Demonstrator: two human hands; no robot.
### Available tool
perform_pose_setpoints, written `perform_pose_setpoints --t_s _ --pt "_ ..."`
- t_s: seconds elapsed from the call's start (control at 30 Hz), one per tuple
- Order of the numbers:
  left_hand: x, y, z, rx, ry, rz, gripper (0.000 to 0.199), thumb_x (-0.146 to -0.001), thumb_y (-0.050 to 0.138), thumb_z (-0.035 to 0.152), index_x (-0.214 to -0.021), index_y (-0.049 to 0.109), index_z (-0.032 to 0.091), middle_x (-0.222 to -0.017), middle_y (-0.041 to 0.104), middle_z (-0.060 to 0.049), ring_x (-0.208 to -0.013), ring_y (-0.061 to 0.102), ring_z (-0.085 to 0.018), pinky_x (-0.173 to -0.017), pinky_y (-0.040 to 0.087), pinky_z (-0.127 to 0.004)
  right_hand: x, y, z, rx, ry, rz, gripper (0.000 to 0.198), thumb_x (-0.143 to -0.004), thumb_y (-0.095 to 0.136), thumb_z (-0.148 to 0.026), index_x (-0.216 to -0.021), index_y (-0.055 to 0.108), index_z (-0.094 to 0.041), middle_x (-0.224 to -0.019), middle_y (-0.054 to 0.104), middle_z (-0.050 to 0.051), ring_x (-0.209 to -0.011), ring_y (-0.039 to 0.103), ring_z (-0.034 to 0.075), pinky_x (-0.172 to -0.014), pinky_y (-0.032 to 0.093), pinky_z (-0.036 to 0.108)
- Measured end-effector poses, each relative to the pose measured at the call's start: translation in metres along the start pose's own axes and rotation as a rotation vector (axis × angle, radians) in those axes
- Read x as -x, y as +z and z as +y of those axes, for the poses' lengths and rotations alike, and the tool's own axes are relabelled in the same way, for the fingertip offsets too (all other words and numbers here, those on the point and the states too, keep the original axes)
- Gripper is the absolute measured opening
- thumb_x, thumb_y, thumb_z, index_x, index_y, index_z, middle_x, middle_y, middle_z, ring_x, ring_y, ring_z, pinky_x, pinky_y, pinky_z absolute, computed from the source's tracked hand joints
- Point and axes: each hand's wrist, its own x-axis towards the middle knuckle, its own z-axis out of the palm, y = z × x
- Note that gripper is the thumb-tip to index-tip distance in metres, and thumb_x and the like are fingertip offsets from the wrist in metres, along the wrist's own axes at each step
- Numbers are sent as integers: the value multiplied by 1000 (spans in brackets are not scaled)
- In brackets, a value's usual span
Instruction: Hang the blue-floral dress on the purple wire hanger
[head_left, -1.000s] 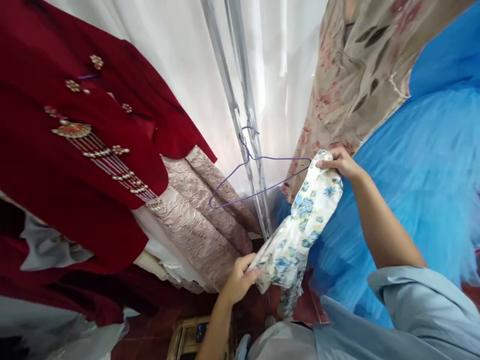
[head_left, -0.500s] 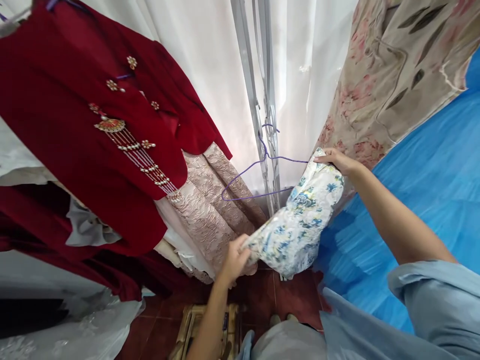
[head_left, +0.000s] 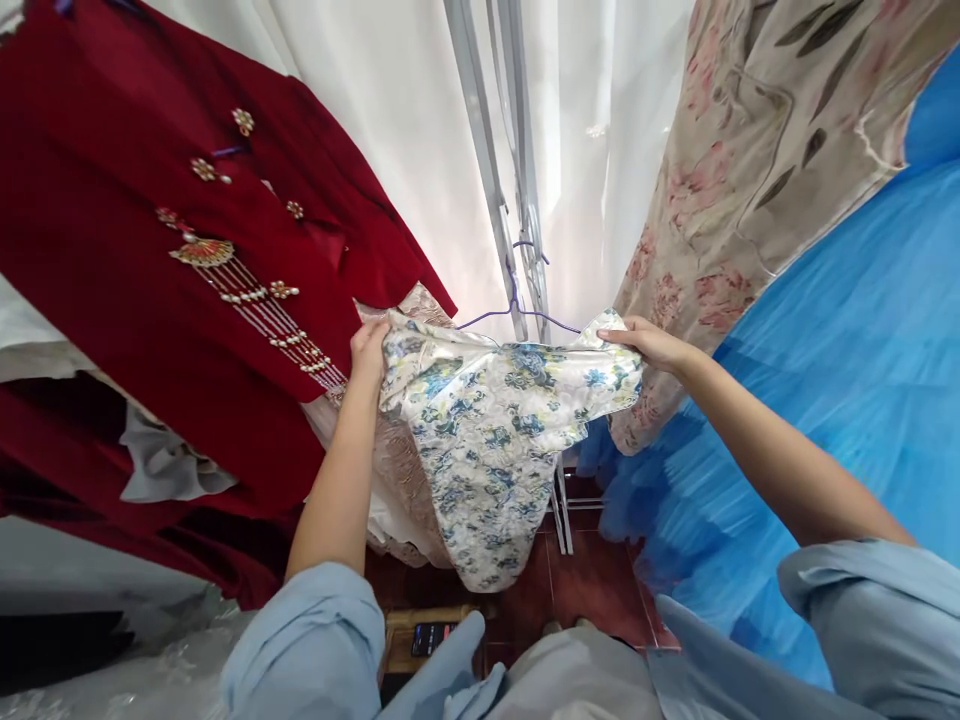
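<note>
A short white blouse with blue and green flowers [head_left: 495, 440] is stretched out between my two hands in the middle of the view. My left hand [head_left: 369, 350] grips its left shoulder or sleeve end, fingers closed on the cloth. At the opposite shoulder, my right hand [head_left: 645, 342] pinches the fabric between thumb and fingers. Behind the blouse's top edge, a purple wire hanger [head_left: 514, 302] hangs by a grey metal stand; its right arm runs toward the blouse near my right hand. The hanger's lower part is hidden by the cloth.
On the left hangs a dark red jacket [head_left: 247, 400] with beaded ornaments, beside a pink brocade garment [head_left: 405, 460]. A beige floral garment [head_left: 720, 220] and a blue tulle dress [head_left: 840, 400] hang at right. Below, a phone [head_left: 433, 638] lies on a wooden stool [head_left: 405, 625].
My left hand has moved up and left, spreading the blouse wide across the hanger's front. My right hand keeps its hold at the other shoulder.
</note>
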Motion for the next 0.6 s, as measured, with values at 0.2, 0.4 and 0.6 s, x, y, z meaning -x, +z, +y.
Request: perform_pose_setpoints --t_s 0.2,0.4,0.6 --pt "-7 44 19 -104 -1 -116 27 -84 70 35 -106 66 21 -100 66 -10 -92 61 -23 -91 46 -40 7 14 23 -51 -160 155 46 -56 91 -49 -76 65 -18 -65 65 -1 -56 55 13 -53 40 23" --pt "75 34 46 -523 181 -376 39 -100 44 51 -112 64 19 -107 70 -10 -101 62 -27 -89 44 -36 17 18 27 -9 -226 280 47 -58 88 -53 -79 60 -20 -70 61 -3 -61 52 13 -60 41 25" --pt "88 29 60 -594 307 -501 36 -103 34 41 -100 62 18 -77 61 -5 -74 58 -22 -70 39 -29 16 4 -3 347 -305 141 49 -75 72 -65 -70 55 -19 -65 49 -3 -63 43 13 -60 34 26"
